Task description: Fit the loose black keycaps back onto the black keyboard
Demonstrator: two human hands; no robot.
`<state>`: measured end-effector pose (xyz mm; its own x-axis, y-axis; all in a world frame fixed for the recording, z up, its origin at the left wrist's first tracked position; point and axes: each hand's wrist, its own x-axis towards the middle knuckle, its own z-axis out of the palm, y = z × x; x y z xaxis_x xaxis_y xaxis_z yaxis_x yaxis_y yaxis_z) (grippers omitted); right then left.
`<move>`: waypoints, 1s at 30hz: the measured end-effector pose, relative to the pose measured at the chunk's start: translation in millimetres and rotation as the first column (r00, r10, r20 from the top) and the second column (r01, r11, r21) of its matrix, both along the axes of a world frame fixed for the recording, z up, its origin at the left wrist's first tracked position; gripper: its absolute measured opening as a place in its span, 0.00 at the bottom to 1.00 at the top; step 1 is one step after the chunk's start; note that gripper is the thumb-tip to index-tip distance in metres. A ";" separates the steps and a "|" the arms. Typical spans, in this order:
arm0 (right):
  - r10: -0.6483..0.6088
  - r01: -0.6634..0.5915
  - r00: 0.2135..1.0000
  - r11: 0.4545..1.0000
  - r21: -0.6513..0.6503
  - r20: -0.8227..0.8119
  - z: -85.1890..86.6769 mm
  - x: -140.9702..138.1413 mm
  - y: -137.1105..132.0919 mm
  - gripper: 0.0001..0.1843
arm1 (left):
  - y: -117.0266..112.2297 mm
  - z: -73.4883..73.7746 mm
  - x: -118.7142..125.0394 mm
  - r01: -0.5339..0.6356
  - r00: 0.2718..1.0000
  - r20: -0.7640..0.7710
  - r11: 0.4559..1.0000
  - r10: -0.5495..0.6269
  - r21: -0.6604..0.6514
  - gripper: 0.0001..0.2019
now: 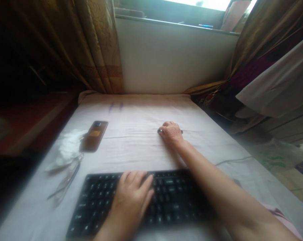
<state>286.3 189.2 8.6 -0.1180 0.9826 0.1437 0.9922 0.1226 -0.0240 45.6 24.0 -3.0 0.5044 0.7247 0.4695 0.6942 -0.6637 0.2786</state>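
Observation:
A black keyboard (171,204) lies across the near part of the cloth-covered table. My left hand (131,194) rests on its middle keys, fingers stretched out and slightly apart, holding nothing. Farther back, my right hand (173,134) is closed over a small dark object (159,131) low on the cloth. Only the object's ends show on either side of the hand, so its kind is hidden. My right forearm passes over the right part of the keyboard and covers some keys.
On the left lie a brown phone (95,135), a crumpled white thing (70,145) and blurred eyeglasses (68,180). A grey cable (234,160) runs off the right edge. Curtains (101,50) hang at both sides of the wall; a plastic bag (279,154) sits at right.

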 end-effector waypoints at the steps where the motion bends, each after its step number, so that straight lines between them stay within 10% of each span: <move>1: 0.006 -0.006 1.000 1.000 -0.005 0.001 0.3 -1.3 0.5 0.12 | -0.1 0.3 0.2 -0.001 1.000 0.005 1.000 0.001 -0.003 0.13; 10: 0.021 -0.020 0.997 1.000 0.012 -0.080 5.1 -10.5 -19.2 0.12 | -0.3 0.2 1.3 -0.003 1.000 -0.014 1.000 0.004 0.011 0.13; 20: 0.121 -0.187 0.822 0.980 -0.062 -0.557 12.4 -13.7 -129.1 0.08 | 1.0 0.7 -0.6 0.014 0.999 -0.043 1.000 -0.013 0.012 0.13; 30: 0.199 -0.243 0.932 0.963 -0.116 -0.302 16.8 -31.3 -155.6 0.09 | -3.2 2.8 5.6 0.022 0.999 -0.047 0.999 -0.021 0.031 0.15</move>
<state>255.0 33.6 25.4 -0.3103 0.9489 0.0579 0.8887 0.3111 -0.3368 51.2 20.9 -0.1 0.5416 0.6987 0.4674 0.6916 -0.6864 0.2248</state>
